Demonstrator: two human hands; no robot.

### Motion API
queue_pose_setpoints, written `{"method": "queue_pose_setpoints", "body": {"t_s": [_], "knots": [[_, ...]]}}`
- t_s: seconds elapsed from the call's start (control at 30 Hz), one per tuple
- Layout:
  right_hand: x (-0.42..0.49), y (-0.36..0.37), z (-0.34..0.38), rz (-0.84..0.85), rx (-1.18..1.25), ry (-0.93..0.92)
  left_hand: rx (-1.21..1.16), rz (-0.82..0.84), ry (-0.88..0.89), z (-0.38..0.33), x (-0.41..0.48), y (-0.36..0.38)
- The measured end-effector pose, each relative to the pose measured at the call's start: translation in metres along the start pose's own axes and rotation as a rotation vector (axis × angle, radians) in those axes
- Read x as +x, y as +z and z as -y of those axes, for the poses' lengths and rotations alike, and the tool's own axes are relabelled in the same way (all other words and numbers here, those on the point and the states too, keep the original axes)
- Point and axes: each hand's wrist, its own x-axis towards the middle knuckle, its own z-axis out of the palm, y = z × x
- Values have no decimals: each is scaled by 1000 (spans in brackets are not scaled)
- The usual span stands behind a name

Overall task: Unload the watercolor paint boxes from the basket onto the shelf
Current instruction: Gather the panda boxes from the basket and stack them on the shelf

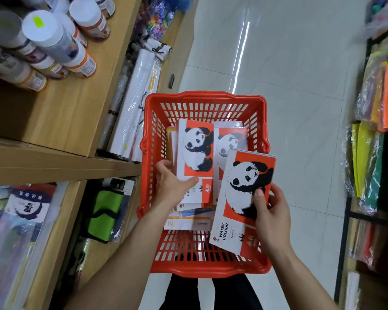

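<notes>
A red plastic basket (205,101) stands on the floor in front of me, holding several flat watercolour boxes printed with a panda on red and white. My left hand (169,183) grips the near end of one panda box (195,151) lying on the pile in the basket. My right hand (270,214) holds a second panda box (240,198), tilted and lifted over the basket's right side. A third panda box (232,139) lies underneath, partly covered. The wooden shelf (61,117) is to the left.
White-capped paint bottles (45,36) fill the shelf's upper left, and wrapped white rolls (134,104) lie along its lower level. A green pouch (104,212) hangs below. Coloured paper packs (372,142) line the rack on the right. Glossy tiled floor lies beyond the basket.
</notes>
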Motion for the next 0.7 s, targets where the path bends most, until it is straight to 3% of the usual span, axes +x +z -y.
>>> {"method": "queue_pose_setpoints", "body": {"t_s": [0.2, 0.37, 0.5, 0.7], "knots": [[9, 5, 9, 6, -42, -10, -78, 90, 48, -10, -6, -8], [26, 26, 20, 13, -115, -62, -222, 19, 125, -22, -36, -50], [48, 53, 29, 61, -167, -88, -214, 1, 184, -27, -73, -90], [57, 74, 31, -14, -217, -109, -223, -100, 193, -15, -88, -128]]}}
